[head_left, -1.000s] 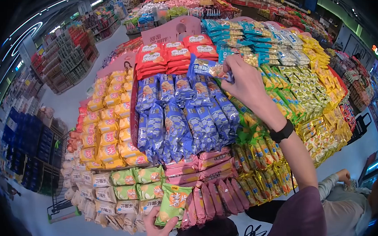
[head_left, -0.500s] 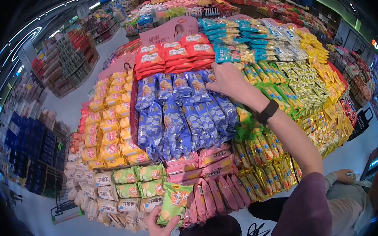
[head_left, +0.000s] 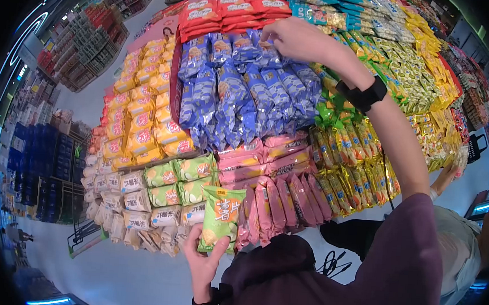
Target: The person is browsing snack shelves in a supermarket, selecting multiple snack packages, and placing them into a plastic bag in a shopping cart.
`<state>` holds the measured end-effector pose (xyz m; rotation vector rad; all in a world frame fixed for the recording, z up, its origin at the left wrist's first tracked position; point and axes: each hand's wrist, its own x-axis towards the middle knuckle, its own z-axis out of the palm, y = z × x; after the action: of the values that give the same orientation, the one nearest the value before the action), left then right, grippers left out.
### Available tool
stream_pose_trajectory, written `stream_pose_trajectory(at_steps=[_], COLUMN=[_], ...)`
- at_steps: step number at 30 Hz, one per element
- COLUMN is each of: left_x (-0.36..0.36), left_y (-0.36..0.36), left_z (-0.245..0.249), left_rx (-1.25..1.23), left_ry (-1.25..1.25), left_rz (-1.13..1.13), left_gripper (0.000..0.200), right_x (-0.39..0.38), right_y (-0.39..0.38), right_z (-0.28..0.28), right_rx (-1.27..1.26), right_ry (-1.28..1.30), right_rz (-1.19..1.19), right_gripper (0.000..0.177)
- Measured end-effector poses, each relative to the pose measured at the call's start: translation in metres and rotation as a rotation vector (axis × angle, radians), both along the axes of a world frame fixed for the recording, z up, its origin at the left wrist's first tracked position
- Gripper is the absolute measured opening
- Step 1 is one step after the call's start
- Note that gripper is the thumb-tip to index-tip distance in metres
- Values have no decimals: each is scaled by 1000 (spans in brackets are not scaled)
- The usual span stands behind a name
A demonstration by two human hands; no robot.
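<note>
My left hand holds a green bag of potato chips upright near its lower end, thumb across the front and fingers behind. The bag is in front of the pink packets. My right hand, with a black band on the wrist, reaches over the blue snack packets. Its bent fingers close on a packet at the right of the upper blue row. The hand partly hides that packet.
Red packets lie behind the blue ones, yellow packets to the left, green and gold ones to the right. White packets fill the front left corner. Another person stands at the right. A shopping cart is at the left.
The view has tilted down, so the display sits higher in the frame. My left hand still holds the chip bag. The right hand's fingers now reach lower over the upper blue row.
</note>
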<state>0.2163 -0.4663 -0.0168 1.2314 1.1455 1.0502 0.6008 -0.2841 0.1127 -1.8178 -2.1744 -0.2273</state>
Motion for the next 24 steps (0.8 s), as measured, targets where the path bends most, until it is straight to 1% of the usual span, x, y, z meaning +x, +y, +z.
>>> stream_pose_trajectory(at_steps=[1,2,5,6,9,10,13,14,18,21,22,24], left_x=[-6,-13,-30,-41,-57,-60,-78,-85,-106,-122,-127,-136], left_y=[-3,-6,-13,-13,-17,-17,-21,-23,-31,-33,-33,-32], left_z=[-5,-10,-27,-27,-24,-17,-17,-19,-22,-27,-26,-28], left_rx=[-16,-32,-89,-145,-137,-100,-85,-78,-75,-85,-94,-113], left_ry=[8,14,-17,-27,-44,-81,-95,-92,-33,-30,-26,-46], left_rz=[58,116,339,276,262,218,144,155,166,148,134,114], left_gripper=[34,39,57,69,60,49,38,34,41,40,40,40], right_x=[-11,-4,-8,-12,-19,-35,-68,-82,-119,-130,-135,-157], right_y=[-19,-22,-42,-43,-59,-79,-133,-152,-186,-195,-196,-200], right_z=[10,-7,-39,-45,-44,-34,-49,-56,-106,-135,-136,-128], right_rx=[-72,-48,-213,-123,74,67,305,257,38,-367,-417,-204], right_ry=[47,107,55,44,141,196,304,322,343,204,181,206], right_rz=[-49,-2,31,1,-28,-147,-88,-105,-122,-216,-208,-189], right_gripper=[29,28,28,28,29,26,21,20,18,22,22,20])
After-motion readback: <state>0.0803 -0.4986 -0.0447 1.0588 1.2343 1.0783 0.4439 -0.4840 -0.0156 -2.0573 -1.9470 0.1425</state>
